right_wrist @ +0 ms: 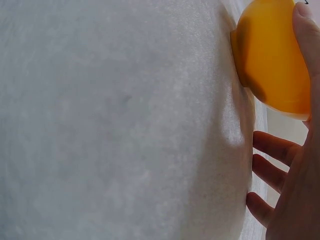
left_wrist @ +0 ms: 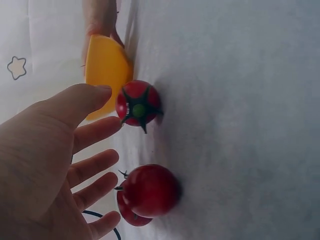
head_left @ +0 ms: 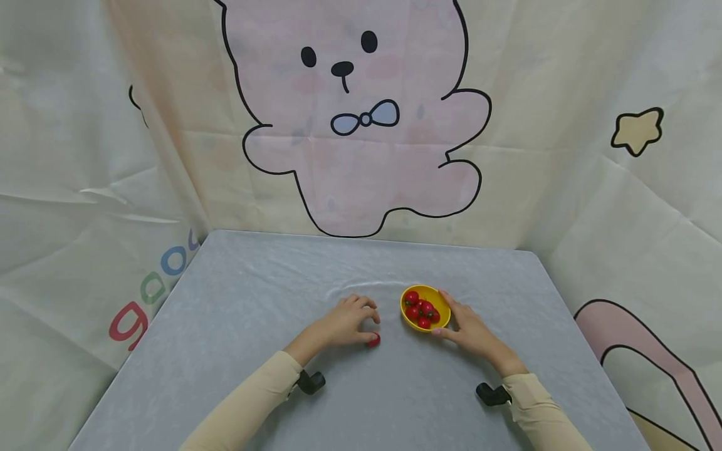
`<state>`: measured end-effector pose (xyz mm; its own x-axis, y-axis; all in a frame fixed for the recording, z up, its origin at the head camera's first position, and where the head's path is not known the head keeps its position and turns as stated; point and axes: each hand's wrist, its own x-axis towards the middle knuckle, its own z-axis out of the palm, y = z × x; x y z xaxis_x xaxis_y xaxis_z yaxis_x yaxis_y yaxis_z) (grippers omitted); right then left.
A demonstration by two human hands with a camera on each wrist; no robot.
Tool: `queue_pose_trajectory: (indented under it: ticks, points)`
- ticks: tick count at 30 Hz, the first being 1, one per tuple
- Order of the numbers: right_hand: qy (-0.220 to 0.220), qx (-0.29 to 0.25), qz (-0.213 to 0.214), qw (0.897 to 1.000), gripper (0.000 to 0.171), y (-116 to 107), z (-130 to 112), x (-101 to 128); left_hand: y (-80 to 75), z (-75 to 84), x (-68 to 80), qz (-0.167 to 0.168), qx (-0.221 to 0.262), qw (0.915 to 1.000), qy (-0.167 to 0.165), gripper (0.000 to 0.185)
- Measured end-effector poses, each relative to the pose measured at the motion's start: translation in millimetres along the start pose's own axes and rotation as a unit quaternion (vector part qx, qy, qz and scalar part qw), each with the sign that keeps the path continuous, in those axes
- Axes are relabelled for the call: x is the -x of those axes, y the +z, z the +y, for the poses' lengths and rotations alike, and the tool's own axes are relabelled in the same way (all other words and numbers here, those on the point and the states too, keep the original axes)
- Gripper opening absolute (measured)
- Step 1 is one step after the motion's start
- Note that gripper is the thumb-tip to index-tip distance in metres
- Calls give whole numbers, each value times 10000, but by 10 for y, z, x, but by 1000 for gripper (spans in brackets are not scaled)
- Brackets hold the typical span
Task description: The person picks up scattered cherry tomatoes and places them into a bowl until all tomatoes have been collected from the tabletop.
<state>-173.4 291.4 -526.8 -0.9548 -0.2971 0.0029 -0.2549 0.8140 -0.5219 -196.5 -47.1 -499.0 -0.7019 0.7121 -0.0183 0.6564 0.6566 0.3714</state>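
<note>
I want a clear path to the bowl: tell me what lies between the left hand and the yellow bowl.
In the left wrist view, cherry tomatoes lie on the grey table between the left hand and the yellow bowl. The head view shows only one.

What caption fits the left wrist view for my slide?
Left hand open beside three cherry tomatoes on the grey table, yellow bowl behind.

Tomatoes (head_left: 422,309) in bowl (head_left: 407,317), loose tomato (head_left: 373,341) left of it
</note>
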Motion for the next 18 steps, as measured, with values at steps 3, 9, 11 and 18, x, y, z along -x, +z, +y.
queue_pose_trajectory:
  ticks: [3,9,11,18]
  points:
    - [15,-7,-32,10000,97,1,-1,-1,20,1,30,-35,-4,10000,16,31]
    - [41,-17,-55,10000,97,-7,-3,-5,58,-1,68,-56,-52,10000,35,31]
    - [33,-3,-41,10000,97,-11,3,-4,69,3,70,-89,-80,9999,43,31]
    - [118,-32,-124,9998,98,-18,5,-3,98,37,80,-170,-125,9998,28,32]
